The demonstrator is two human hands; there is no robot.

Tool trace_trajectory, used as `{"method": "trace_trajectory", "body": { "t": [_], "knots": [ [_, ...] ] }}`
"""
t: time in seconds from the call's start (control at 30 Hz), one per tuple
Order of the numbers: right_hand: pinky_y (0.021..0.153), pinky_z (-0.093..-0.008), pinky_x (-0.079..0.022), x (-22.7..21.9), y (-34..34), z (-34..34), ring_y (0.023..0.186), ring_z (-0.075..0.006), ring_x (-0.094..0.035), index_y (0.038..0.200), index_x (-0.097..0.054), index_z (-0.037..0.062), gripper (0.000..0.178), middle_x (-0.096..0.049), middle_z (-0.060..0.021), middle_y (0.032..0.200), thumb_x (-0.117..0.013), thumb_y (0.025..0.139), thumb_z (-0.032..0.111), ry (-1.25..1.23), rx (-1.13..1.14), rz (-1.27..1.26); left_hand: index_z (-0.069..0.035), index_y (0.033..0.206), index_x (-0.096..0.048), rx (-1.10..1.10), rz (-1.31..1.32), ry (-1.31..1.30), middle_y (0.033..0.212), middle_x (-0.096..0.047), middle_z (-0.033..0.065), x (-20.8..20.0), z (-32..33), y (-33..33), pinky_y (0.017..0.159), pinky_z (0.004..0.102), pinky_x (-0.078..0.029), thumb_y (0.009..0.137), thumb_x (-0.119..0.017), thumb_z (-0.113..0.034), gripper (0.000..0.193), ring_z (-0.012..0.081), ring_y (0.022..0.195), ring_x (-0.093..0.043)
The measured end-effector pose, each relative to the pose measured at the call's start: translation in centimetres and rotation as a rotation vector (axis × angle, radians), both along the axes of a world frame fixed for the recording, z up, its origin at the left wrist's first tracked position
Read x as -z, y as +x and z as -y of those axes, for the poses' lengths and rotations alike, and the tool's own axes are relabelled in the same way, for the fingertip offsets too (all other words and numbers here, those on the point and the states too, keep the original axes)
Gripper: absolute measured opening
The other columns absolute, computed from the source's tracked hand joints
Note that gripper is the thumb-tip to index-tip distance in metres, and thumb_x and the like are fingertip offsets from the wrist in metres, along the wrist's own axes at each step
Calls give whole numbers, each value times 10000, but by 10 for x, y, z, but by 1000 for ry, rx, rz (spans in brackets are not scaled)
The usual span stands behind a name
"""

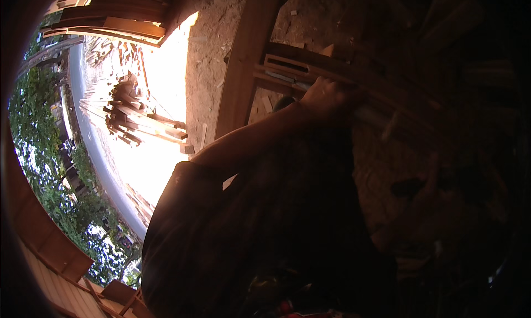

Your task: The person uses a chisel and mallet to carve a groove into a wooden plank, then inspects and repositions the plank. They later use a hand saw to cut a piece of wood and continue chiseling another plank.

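Observation:
My left arm reaches across to a long slotted wooden piece (286, 63). My left hand (327, 98) is closed over its near edge, with the fingertips lost in shadow. Beside that hand, a pale narrow strip (280, 76) lies along the wood. My right hand (428, 199) is lower and farther right, in deep shadow. One finger seems to stretch upward, but the others cannot be made out. Next to it is a dark shape (406, 187) whose kind is too dim to tell.
A wide plank (241, 69) stands across the slotted piece's left end. Loose wood scraps (268, 103) litter the dirt floor. Outside in bright sun lies a pile of offcuts (133, 110). Stacked boards (113, 16) fill the upper left, and wooden panels (50, 240) the lower left.

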State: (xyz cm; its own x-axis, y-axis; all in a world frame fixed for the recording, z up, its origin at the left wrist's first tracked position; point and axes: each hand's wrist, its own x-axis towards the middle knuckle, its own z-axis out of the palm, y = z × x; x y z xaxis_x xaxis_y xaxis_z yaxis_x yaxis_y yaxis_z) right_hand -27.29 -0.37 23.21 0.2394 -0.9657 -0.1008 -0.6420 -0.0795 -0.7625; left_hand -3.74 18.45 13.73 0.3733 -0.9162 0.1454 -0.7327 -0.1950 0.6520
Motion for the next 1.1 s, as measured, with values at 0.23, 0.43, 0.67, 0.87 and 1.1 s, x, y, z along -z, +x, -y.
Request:
{"method": "trace_trajectory", "body": {
  "t": [0.23, 0.43, 0.67, 0.87, 1.1],
  "knots": [
    [580, -296, -487, 46, 24, -31, 622, -140, -598, 905, -724, -72, 237, -710, -81, 789, -844, 946, 128, -118, -675, 256, -144, 1307, -696, 90, 74, 3, 1245, -754, 112, 21, -8, 8, 949, 478, -618, 876, -769, -232, 447, 273, 1160, -744],
    [686, -266, -569, 44, 1, -27, 881, -142, -745, 1141, -761, -11, 240, -783, -118, 1073, -813, 982, 161, 119, -22, 1, -203, 1434, -661, 68, 91, 175, 1329, -729, 94, 41, -11, 6, 1016, 461, -576, 908, -751, -296, 542, 291, 1177, -733],
    [837, -432, -577, 96, -4, -55, 986, -363, -742, 1140, -701, -95, 555, -733, -266, 1078, -722, 972, 433, 264, -769, -319, -110, 1235, -764, 3, 0, 226, 1139, -773, 136, 64, -50, 26, 946, 470, -604, 724, -809, -119, 514, 353, 1115, -734],
    [724, -275, -559, 86, -17, -34, 903, -167, -695, 1264, -665, -14, 318, -710, -112, 1137, -761, 992, 119, 38, -553, 75, -171, 1131, -768, 138, 177, 132, 1101, -721, 152, 25, -16, -9, 947, 494, -526, 925, -700, -344, 278, 278, 1047, -719],
    [709, -233, -527, 15, 18, -8, 847, -125, -633, 1365, -617, -18, 533, -687, -52, 1106, -849, 894, 72, 198, -357, 214, -114, 1292, -735, 77, 52, -85, 1140, -789, 133, -34, 27, 1, 773, 422, -654, 796, -790, -127, 500, 284, 960, -795]
  ]
}}
